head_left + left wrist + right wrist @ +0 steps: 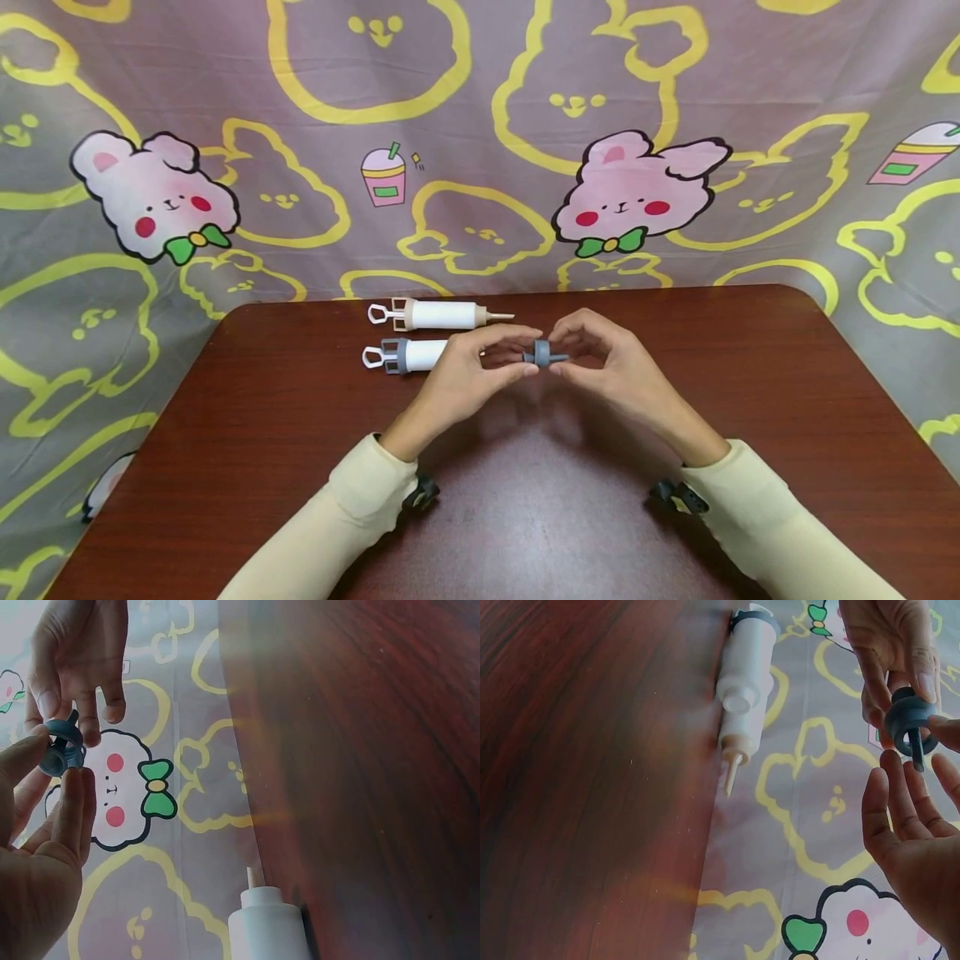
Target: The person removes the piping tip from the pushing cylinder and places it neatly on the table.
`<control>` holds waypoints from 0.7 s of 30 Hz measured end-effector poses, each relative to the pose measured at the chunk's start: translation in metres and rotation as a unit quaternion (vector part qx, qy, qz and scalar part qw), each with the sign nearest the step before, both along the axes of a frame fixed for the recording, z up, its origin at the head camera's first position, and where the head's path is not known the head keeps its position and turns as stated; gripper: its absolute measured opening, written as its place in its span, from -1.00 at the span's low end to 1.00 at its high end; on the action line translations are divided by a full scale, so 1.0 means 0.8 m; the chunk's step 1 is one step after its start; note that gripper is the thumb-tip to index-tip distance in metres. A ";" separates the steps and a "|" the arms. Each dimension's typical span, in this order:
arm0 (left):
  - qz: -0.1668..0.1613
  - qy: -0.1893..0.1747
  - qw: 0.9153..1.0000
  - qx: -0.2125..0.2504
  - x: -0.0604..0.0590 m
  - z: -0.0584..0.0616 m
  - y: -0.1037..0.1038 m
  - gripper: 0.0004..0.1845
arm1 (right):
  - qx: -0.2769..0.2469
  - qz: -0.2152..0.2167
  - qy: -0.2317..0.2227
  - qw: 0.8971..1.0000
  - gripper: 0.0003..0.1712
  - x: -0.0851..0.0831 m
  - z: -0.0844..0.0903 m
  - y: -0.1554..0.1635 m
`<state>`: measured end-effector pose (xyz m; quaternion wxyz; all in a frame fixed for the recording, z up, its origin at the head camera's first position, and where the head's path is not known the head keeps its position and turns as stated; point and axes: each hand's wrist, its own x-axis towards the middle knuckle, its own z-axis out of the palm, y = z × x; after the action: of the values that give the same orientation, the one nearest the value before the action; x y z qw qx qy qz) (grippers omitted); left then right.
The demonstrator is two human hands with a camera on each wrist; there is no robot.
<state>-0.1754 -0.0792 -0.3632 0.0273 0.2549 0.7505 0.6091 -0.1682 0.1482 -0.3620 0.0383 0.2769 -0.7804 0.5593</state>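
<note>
1. Evidently the work in hand is the handling of a small grey nozzle cap (543, 355), a ring with a thin spout, held off the table between both hands; it appears to belong to the grey-collared syringe (408, 356), whose open front end lies behind the left hand's fingers.
2. Left hand (472, 371): thumb and fingertips curl in and pinch the ring of the cap from its left side.
3. Right hand (603, 360): its fingertips (900, 787) close narrowly about the spout end, with the thumb above.
4. Judging from this, the next move would call for a firm two-finger hold on the ring and a straight line-up with the syringe barrel, since the part is small and could slip.
5. Beyond the fingers lies a second, beige-tipped syringe (442, 315), near the table's far edge (675, 292), just behind the grey one.
6. Nearer than the fingers, between the two sleeves (367, 500), the brown tabletop offers open room; the side edges are well apart from both hands.
</note>
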 end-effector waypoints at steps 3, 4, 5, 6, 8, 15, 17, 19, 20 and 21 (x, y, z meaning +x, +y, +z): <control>0.000 -0.007 1.000 0.000 0.001 0.001 0.000 -0.60 | -0.007 0.007 0.007 1.000 -0.64 0.000 0.000 -0.001; 0.000 -0.009 1.000 -0.001 0.001 0.001 0.001 -0.59 | -0.008 0.008 0.009 1.000 -0.64 0.000 0.000 -0.002; 0.001 -0.011 1.000 -0.002 0.001 0.002 0.001 -0.59 | -0.008 0.009 0.011 1.000 -0.64 0.000 0.000 -0.002; 0.003 -0.014 1.000 -0.002 0.001 0.003 0.001 -0.59 | -0.008 0.010 0.012 1.000 -0.64 0.000 0.000 -0.002; 0.007 -0.021 1.000 -0.003 0.002 0.005 0.001 -0.58 | -0.009 0.010 0.014 1.000 -0.64 0.001 0.000 -0.003; 0.011 -0.043 0.999 -0.002 0.002 0.008 0.002 -0.56 | -0.020 0.012 0.009 1.000 -0.65 0.000 -0.001 -0.004; 0.013 -0.047 0.999 -0.004 0.002 0.008 0.002 -0.56 | -0.024 0.014 0.008 1.000 -0.65 0.000 -0.001 -0.004; 0.014 -0.052 0.999 -0.004 0.002 0.008 0.002 -0.57 | -0.028 0.016 0.010 0.999 -0.65 0.000 -0.002 -0.004; 0.015 -0.055 0.998 -0.004 0.002 0.008 0.002 -0.58 | -0.030 0.017 0.011 0.999 -0.65 0.000 -0.002 -0.005; 0.015 -0.057 0.998 -0.004 0.002 0.009 0.002 -0.58 | -0.031 0.017 0.013 0.999 -0.65 0.000 -0.002 -0.005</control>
<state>-0.1739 -0.0772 -0.3563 0.0618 0.2078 0.7537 0.6204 -0.1680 0.1441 -0.3636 0.0475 0.2965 -0.7572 0.5801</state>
